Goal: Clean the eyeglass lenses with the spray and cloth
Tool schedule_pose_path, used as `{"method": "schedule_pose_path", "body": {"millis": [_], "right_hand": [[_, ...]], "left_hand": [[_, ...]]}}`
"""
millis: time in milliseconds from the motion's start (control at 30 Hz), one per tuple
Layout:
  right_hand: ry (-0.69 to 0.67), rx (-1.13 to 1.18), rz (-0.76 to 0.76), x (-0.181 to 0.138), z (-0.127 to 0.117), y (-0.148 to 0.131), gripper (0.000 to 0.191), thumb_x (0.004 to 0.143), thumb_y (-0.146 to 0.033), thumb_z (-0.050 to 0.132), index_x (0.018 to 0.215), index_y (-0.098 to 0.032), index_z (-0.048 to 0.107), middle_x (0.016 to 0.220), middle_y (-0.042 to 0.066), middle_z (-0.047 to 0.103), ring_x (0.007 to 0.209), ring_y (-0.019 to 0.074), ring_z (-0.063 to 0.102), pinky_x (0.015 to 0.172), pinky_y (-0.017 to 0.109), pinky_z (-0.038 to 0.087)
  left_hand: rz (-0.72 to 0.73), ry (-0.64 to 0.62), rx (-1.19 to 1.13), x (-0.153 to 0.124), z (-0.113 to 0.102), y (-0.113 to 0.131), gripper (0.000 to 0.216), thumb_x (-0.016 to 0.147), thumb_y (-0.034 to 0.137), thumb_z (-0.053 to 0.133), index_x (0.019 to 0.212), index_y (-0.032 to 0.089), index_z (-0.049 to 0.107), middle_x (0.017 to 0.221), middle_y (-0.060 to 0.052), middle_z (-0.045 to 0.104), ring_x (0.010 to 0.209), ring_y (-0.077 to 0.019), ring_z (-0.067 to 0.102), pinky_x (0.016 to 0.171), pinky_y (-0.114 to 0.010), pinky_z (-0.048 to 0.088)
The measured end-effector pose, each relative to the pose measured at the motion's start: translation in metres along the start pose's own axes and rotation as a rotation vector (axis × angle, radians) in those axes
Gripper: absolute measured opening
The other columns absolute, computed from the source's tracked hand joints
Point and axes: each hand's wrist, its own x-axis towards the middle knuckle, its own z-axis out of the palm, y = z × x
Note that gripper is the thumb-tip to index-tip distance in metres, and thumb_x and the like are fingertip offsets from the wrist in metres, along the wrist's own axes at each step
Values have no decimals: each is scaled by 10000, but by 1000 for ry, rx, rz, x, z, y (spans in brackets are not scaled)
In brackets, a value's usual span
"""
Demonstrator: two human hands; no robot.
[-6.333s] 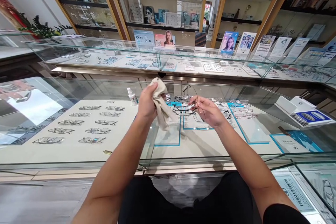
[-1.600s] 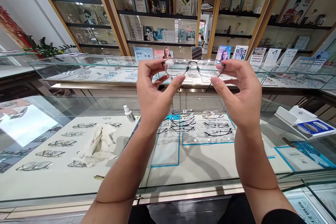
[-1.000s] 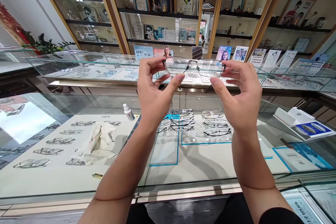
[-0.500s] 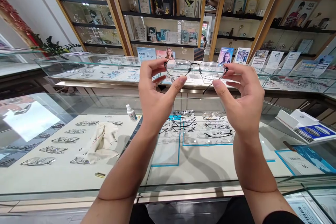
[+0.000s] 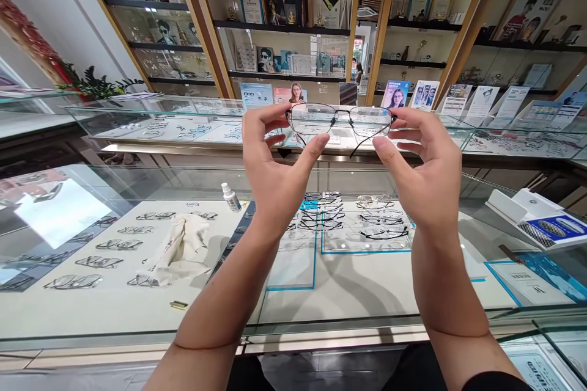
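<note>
A pair of thin black metal-framed eyeglasses [image 5: 342, 112] is held up level above the glass counter, between both hands. My left hand [image 5: 279, 153] pinches its left end near the hinge, with the thumb below the lens. At the other end, my right hand [image 5: 424, 165] grips the frame near the hinge in the same way. One dark temple arm slants down below the bridge, above the right thumb. Farther down, several eyeglasses [image 5: 321, 218] lie in rows in the display case, partly behind my left wrist.
On the counter's left are a crumpled cream cloth [image 5: 182, 250], a white spray bottle [image 5: 230, 197] and a small gold clip [image 5: 178, 305]. A white-and-blue box [image 5: 539, 220] sits at the right. A second glass showcase [image 5: 202, 128] runs across behind, before wooden shelves [image 5: 284, 24].
The eyeglasses have tilted slightly, and the temple arm below the bridge shows more clearly. Both hands keep their grip. The view has shifted a little.
</note>
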Motion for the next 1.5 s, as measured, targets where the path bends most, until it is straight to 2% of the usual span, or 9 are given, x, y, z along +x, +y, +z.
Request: {"method": "schedule_pose_path", "body": {"millis": [200,433,667,833,1033,1267,1500], "right_hand": [[-24,11,-3,2,-3,4,338,1022,-492,722,1329,-351,708,1284,67,751,1137,280,732,958,517,673],[-11,54,22,3,-3,-1,335,977,-428,791,1280,-292,747,1219,70,767,1073,271,757,962,533,663],[-45,9,5,3,-4,5,334,1010,-497,739,1305,-342,712,1253,64,760,1098,276,750,940,516,678],[-8,-13,-41,4,-2,6,311,1019,-487,734,1304,-364,705,1302,71,735,1147,322,744,967,572,667],[11,-76,-85,3,2,7,333,1036,-559,684,1338,-421,658,1370,79,710,1289,410,698,1009,652,666],[-10,-50,-80,1,3,7,340,1048,-493,686,1372,-412,624,1455,78,668,1374,424,643,1073,671,628],[8,-177,-201,2,11,10,366,1085,-460,629,1440,-377,595,1392,96,688,1331,400,673,994,618,662]], "left_hand": [[-1,17,-5,-2,1,4,565,850,644,882,1260,326,658,1301,-72,680,1193,-275,679,1003,-447,590],[1,19,9,-3,2,3,535,870,639,864,1252,322,664,1260,-69,692,1159,-268,684,983,-447,588],[14,19,19,-3,1,2,568,852,644,881,1272,331,660,1302,-68,690,1230,-282,685,1032,-459,593],[15,2,-32,0,4,-7,606,854,659,874,1306,330,641,1344,-69,678,1317,-292,675,1153,-494,562],[85,55,-70,1,12,-19,655,841,704,859,1353,370,622,1400,-67,660,1386,-305,659,1238,-550,530],[69,47,-72,-2,17,-19,672,887,683,827,1433,384,573,1490,-74,630,1451,-308,630,1276,-548,505],[152,92,-85,-5,21,-36,680,900,631,839,1460,384,542,1508,-69,615,1437,-300,633,1276,-527,497]]}}
